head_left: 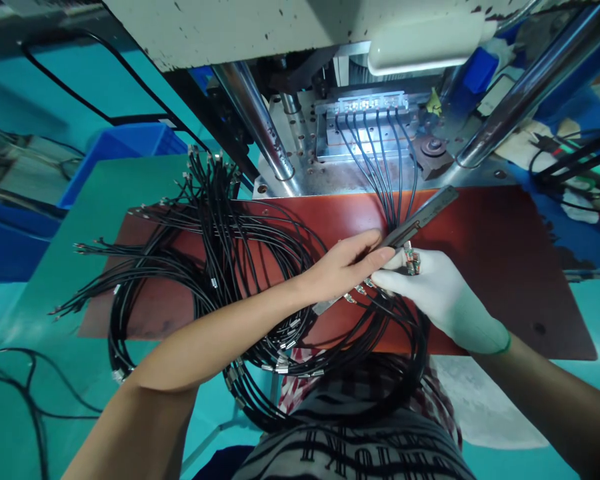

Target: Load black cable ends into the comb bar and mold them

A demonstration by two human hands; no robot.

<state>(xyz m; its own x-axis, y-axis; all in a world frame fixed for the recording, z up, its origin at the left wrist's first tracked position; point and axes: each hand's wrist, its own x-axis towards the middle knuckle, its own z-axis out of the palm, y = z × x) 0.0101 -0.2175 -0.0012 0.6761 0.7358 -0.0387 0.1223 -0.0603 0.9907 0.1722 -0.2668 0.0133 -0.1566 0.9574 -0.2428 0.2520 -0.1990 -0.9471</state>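
My bare left hand [337, 270] is closed on a long flat metal bar [427, 215], which slants up to the right across the front of the press. My right hand [433, 290], in a white glove, pinches several small metal connectors [412, 260] close beside the bar. More connectors [355, 293] on black cables stick out along the bar's lower edge, below my left fingers. Several black cables [391, 193] run from behind the bar up into a lit metal mould [373, 107]. My right fingertips are partly hidden.
Large coils of black cable [260, 247] lie on the left of the reddish-brown board [500, 267] and hang over its front edge. Steel columns [253, 120] flank the mould, under the press head [260, 27]. A blue bin [125, 143] stands at the left; tools lie at the right.
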